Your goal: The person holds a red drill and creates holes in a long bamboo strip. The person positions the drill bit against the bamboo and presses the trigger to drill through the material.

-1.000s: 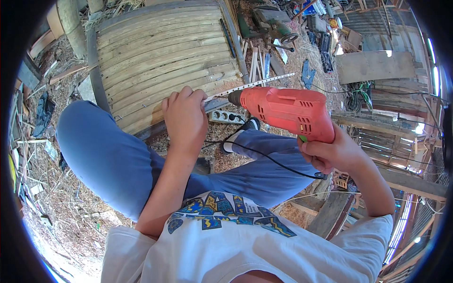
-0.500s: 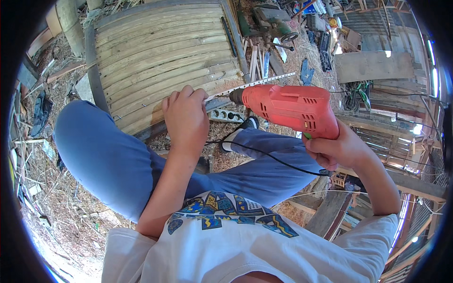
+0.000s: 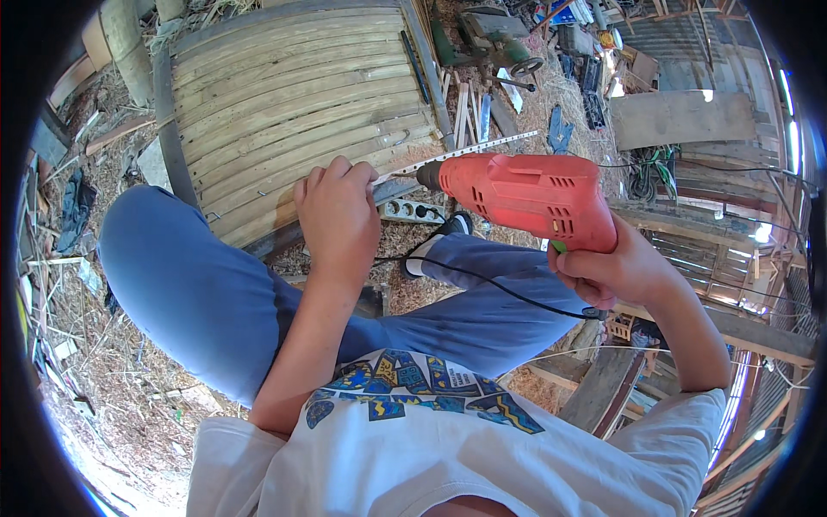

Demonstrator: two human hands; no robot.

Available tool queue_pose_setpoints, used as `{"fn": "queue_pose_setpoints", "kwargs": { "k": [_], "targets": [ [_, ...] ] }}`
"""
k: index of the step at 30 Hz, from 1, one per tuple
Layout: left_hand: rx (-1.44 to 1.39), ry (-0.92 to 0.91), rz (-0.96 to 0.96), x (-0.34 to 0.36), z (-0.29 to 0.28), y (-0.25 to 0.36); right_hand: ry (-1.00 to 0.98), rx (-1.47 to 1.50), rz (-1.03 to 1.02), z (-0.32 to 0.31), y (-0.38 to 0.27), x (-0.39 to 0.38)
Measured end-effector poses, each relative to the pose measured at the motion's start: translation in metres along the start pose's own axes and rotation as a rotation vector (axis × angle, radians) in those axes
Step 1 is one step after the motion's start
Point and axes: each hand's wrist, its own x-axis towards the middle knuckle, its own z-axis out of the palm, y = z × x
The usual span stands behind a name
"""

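A red power drill lies level in my right hand, whose fingers wrap its handle near the green trigger. Its dark chuck points left, toward my left hand. Those left fingers are closed on the near end of a thin pale strip with a row of holes along it. Beyond the fingers the strip slants away to the right, past the chuck and over the edge of a slatted wooden platform. The drill's tip meets the strip close to my left fingertips; the exact contact is too small to make out.
Below the chuck lies a white power strip with a plug in it. A black cord runs from there across my legs to the drill. A dark rod rests on the platform. Wood offcuts and a machine with a handwheel stand beyond.
Very little differs. The drill and both hands have shifted by a hair to the left, with the same hold on drill and strip.
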Motion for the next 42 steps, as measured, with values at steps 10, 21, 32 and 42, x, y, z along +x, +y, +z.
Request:
{"fn": "queue_pose_setpoints", "kwargs": {
  "k": [10,21,32,42],
  "targets": [
    [-0.005,-0.015,0.0,0.001,-0.001,0.001,-0.034,0.018,0.009,-0.002,0.004,0.002],
    [0.0,-0.01,0.002,0.001,-0.001,0.002,-0.005,-0.005,0.039,0.0,0.004,0.001],
    [0.009,0.013,0.032,0.001,0.001,0.002,0.04,-0.042,-0.02,0.006,0.009,0.001],
    [0.015,-0.005,0.022,0.0,0.0,0.003,0.007,-0.049,0.026,0.007,0.002,-0.001]
  ]
}}
